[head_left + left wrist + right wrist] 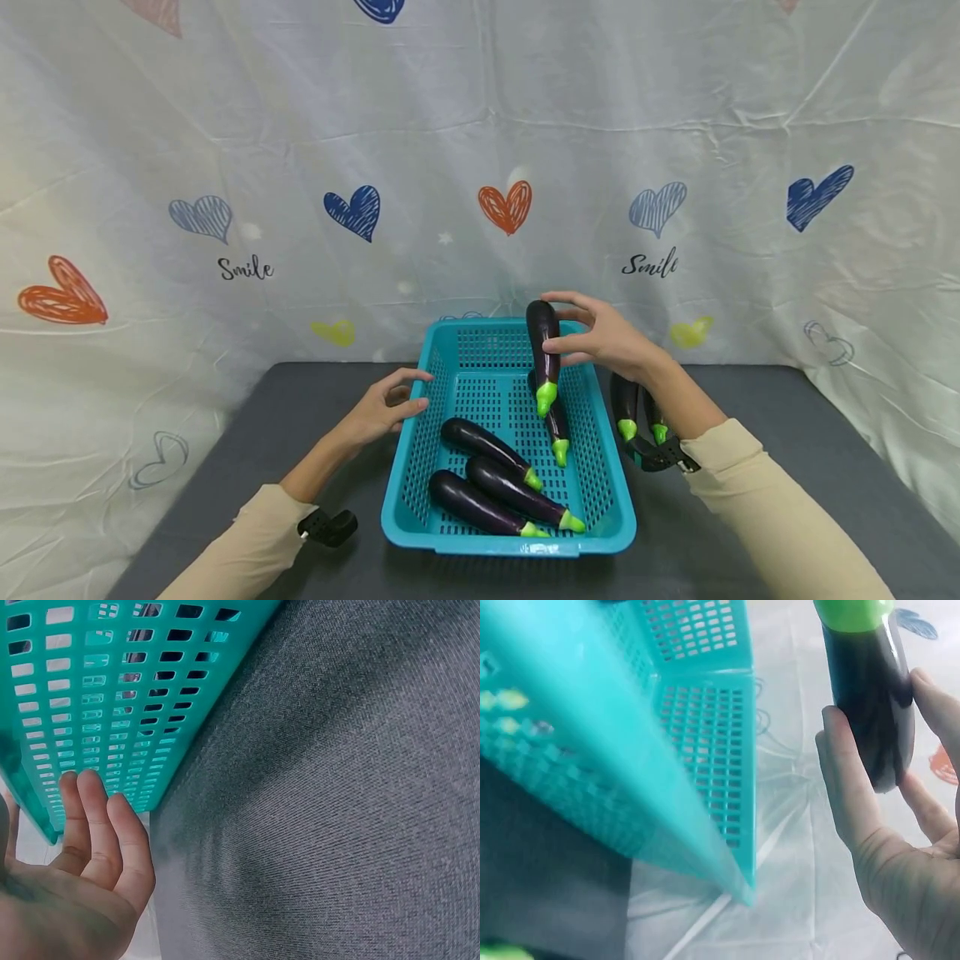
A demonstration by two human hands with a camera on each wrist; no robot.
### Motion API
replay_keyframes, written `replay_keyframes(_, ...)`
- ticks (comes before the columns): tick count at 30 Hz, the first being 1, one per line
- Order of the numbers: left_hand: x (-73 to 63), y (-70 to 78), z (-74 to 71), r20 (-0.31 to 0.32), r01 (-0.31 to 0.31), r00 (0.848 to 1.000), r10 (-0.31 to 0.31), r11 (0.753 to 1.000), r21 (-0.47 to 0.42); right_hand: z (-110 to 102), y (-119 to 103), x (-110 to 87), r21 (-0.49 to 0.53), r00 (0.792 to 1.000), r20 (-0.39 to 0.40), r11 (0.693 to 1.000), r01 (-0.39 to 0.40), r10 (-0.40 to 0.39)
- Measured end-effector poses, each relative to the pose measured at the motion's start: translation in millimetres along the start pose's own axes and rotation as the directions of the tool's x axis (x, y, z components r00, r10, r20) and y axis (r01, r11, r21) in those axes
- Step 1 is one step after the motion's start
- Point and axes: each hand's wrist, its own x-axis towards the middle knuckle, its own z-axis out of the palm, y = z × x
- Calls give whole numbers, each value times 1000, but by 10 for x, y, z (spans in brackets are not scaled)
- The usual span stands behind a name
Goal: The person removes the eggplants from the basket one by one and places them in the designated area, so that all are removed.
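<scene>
My right hand [607, 337] holds an eggplant [542, 350] between thumb and fingers, above the far right part of a turquoise plastic basket [510, 544]. Its green stem end points down toward the near side in the head view; in the right wrist view, thumb and fingers lie round the dark body [874, 697]. Below it, another eggplant [557, 425] lies in the basket, partly covered. Three more eggplants [480, 504] rest at the basket's near end. My left hand [378, 410] is at the left rim, its loosely bent fingers [96, 817] beside the perforated outer wall.
Right of the basket, two eggplants [625, 404] lie on the dark grey table [757, 467], partly behind my right forearm. A pale curtain [450, 125] printed with hearts hangs behind the table. Dark straps circle both wrists.
</scene>
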Motion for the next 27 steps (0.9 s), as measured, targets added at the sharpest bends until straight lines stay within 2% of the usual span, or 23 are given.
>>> replay_keyframes(10,-5,8,-2,-6,-7,1000,8,1000,11,-263,55,-244,-49,998,-65,999,-19,16)
replay_keyframes(27,-6,12,12,-6,-7,1000,7,1000,5,-631,183,-657,-132,986,-160,991,14,-35)
